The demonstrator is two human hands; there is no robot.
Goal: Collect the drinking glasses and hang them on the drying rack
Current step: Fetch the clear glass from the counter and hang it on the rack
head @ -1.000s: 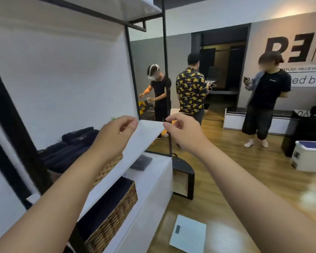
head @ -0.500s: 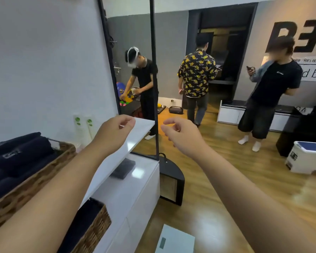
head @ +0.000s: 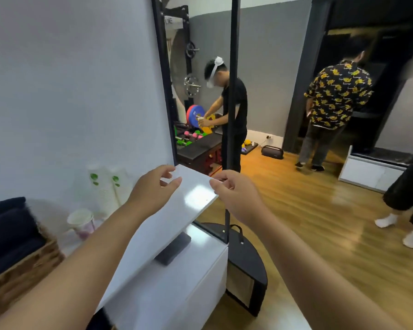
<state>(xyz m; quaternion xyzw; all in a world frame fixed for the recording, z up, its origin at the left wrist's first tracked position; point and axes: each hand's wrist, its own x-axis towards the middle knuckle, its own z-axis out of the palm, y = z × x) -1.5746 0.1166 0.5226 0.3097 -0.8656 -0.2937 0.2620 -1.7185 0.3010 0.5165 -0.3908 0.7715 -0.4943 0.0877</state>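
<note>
No drinking glasses or drying rack are seen. The white shelf (head: 167, 225) is taken as landmark: open floor lies to its right, a black post (head: 233, 91) at its far corner. Left hand (head: 153, 194) and right hand (head: 239, 196) are held loosely open, empty, above its far end. Paper cups (head: 81, 221) at its left are judged light, crushable; a grip at mid-wall is advised.

place: gym or fitness studio | signs: coloured weight plates (head: 194, 115) and dumbbells (head: 188, 136) by a black rack (head: 188, 67) | wood floor (head: 320, 222) | white shelf (head: 177, 210) with basket of dark towels (head: 10, 229) and stacked paper cups (head: 103, 186)
</note>
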